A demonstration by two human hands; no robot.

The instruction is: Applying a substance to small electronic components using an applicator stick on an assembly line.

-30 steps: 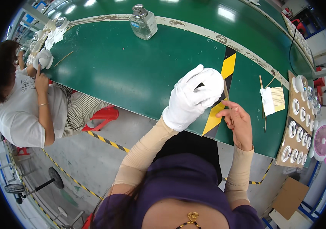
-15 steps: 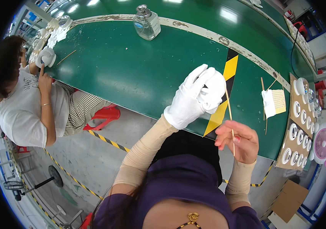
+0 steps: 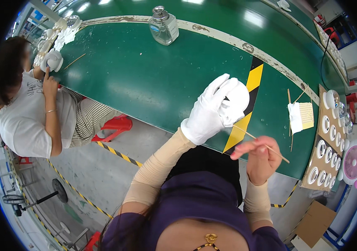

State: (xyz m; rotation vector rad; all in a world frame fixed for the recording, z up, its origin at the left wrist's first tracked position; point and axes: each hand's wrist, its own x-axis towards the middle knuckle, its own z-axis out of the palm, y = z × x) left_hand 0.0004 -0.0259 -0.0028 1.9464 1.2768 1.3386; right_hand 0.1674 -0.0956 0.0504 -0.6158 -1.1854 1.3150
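In a white glove, my left hand (image 3: 205, 113) grips a round white part (image 3: 239, 96) above the green bench, near the black-and-yellow tape. Dark gaps show between the glove fingers and the part; its underside is hidden. My bare right hand (image 3: 264, 161) pinches a thin wooden stick (image 3: 245, 131) between thumb and fingers. The stick slants up to the left, its far tip at the lower edge of the white part; whether it touches, I cannot tell.
A clear pump bottle (image 3: 164, 28) stands at the bench's back. To the right lie a yellow dotted pad (image 3: 307, 113), white cloth (image 3: 295, 119), sticks, and a cardboard sheet (image 3: 317, 162) with several white rings. A pink-and-white fan (image 3: 354, 161) is beyond. At left, a co-worker (image 3: 28, 113) handles a white part.
The stick has swung from nearly upright beside the white part to a slant, its tip now lower. My right hand has turned and dropped slightly. The left hand has tilted the part a little.
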